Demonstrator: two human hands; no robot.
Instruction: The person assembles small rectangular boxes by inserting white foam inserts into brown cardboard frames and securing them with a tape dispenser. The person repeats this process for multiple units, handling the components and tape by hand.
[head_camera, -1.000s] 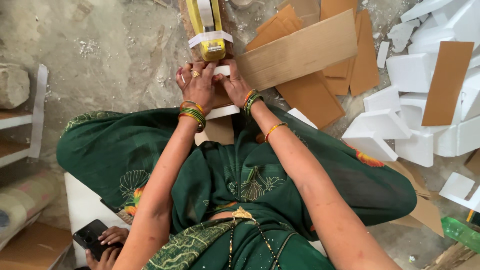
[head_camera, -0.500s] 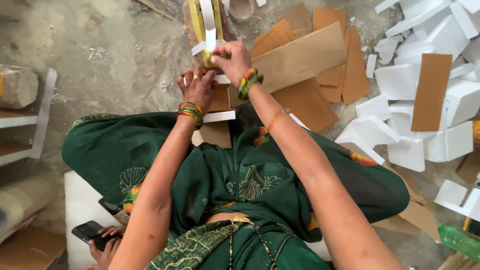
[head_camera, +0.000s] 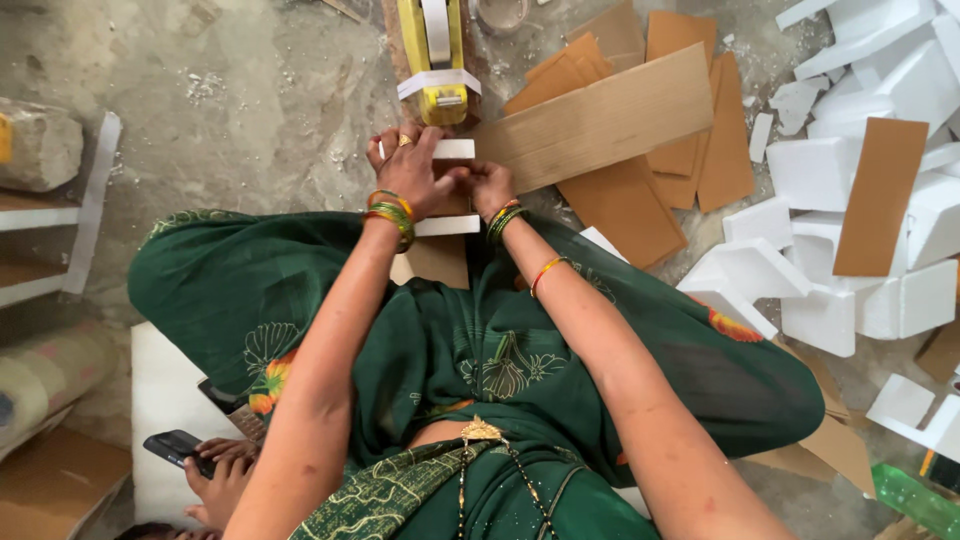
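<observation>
Both your hands meet in front of your knees, just below the yellow tape dispenser (head_camera: 437, 60), and the piece you work on lies between them and under them.

Around you, from large to small: the grey floor (head_camera: 250, 90) carries a long cardboard sheet (head_camera: 600, 120) that lies slanted to the right of the hands, with more brown cardboard under it. Further right there are white foam blocks (head_camera: 860, 200), well apart from the hands. The dispenser stands straight ahead, its long axis pointing away from you, and its near end is just beside your fingertips.

The piece (head_camera: 445, 190) is a small cardboard block with two white foam strips across it, one at the far end and one at the near end. Its long axis runs from you toward the dispenser, so it lies in one line with the tool.

Your left hand (head_camera: 408, 172) covers the piece from above and grasps it, fingers curled over the far strip. Your right hand (head_camera: 490, 185) pinches the right edge of the piece, closed on it. The left hand reaches further forward, so it is nearer to the dispenser.

At the bottom left another person's hand (head_camera: 215, 470) holds a dark phone (head_camera: 172, 447).
</observation>
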